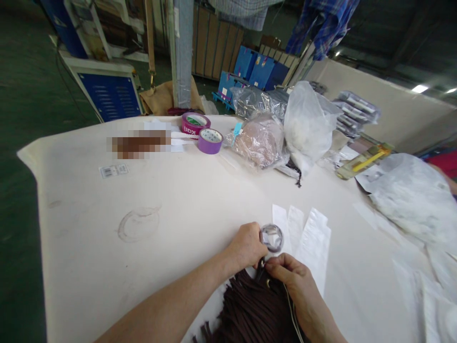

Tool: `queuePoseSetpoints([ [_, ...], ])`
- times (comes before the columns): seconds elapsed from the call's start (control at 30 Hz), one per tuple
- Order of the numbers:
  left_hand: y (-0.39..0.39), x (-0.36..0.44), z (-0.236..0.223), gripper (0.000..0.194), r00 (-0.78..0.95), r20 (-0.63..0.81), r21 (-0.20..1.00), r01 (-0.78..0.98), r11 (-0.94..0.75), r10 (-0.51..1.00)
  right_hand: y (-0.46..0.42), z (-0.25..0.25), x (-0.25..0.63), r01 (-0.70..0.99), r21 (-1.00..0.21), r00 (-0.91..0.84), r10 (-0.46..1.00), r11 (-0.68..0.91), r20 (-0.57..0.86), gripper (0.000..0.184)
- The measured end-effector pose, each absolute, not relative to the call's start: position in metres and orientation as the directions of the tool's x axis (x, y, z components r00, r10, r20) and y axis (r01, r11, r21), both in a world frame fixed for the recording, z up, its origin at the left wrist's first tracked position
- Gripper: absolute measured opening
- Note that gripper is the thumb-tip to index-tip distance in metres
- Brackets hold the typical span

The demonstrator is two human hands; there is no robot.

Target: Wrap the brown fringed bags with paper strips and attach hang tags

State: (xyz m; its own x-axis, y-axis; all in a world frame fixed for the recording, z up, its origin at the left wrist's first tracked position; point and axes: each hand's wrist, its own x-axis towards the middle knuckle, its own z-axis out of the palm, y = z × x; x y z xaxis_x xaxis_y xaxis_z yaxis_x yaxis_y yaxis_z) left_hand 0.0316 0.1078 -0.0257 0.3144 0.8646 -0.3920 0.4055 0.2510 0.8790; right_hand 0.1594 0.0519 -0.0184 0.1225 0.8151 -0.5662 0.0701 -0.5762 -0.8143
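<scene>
Brown fringe (257, 309) cut off below, label (114, 171) illegible

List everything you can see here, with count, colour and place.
Fringed piece: one, dark brown, bottom centre
Cord: at least one, pale, bottom centre
Clear ring, perhaps tape: one, centre
Strips: at least three, white, right of centre
Tape rolls: two, magenta and purple, rear
Barcode label: one, white, rear left
Pixelated patch: one, brown, rear left
Plastic bags: several, clear or whitish, rear and right
Boxes: several, blue, background
Vented cabinet: one, blue and white, background left
Plaid cloths: two, blue and grey, top
Table: one, whitish, throughout
Left hand: one, bare, at fringed piece
Right hand: one, bare, at fringed piece
</scene>
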Motion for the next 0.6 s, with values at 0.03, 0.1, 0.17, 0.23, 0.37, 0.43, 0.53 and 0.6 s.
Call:
queuePoseSetpoints([
  [0.03,0.1076,0.0318,-0.0259,0.021,0.314,-0.393,0.879,0.404,0.253,0.864,0.0521,-0.0181,0.1589,0.076,-0.815,0.125,0.817,-0.574,-0.564,0.017],
  [0.1,0.1075,0.0322,-0.0263,0.021,0.312,-0.397,0.878,0.402,0.259,0.863,0.0525,-0.0179,0.1578,0.088,-0.811,0.127,0.814,-0.579,-0.567,0.017],
  [0.17,0.1079,0.0324,-0.0266,0.022,0.311,-0.4,0.878,0.398,0.264,0.862,0.0528,-0.0182,0.1572,0.102,-0.806,0.131,0.811,-0.584,-0.571,0.018],
  [0.23,0.1085,0.0324,-0.0267,0.023,0.311,-0.4,0.879,0.395,0.266,0.862,0.0529,-0.0185,0.1572,0.122,-0.81,0.134,0.819,-0.573,-0.559,0.018],
  [0.37,0.1096,0.0321,-0.0266,0.023,0.316,-0.402,0.879,0.395,0.266,0.859,0.0522,-0.0183,0.1579,0.147,-0.817,0.127,0.83,-0.557,-0.543,0.02],
  [0.43,0.1096,0.0318,-0.0263,0.023,0.32,-0.405,0.878,0.398,0.267,0.856,0.0512,-0.0182,0.1581,0.134,-0.817,0.12,0.827,-0.561,-0.549,0.021],
  [0.53,0.1092,0.0313,-0.0257,0.024,0.329,-0.409,0.876,0.402,0.266,0.851,0.0492,-0.0188,0.1588,0.124,-0.825,0.119,0.834,-0.552,-0.539,0.022],
  [0.6,0.109,0.0311,-0.0251,0.023,0.332,-0.41,0.875,0.406,0.263,0.85,0.048,-0.0197,0.1599,0.116,-0.831,0.108,0.838,-0.545,-0.535,0.021],
])
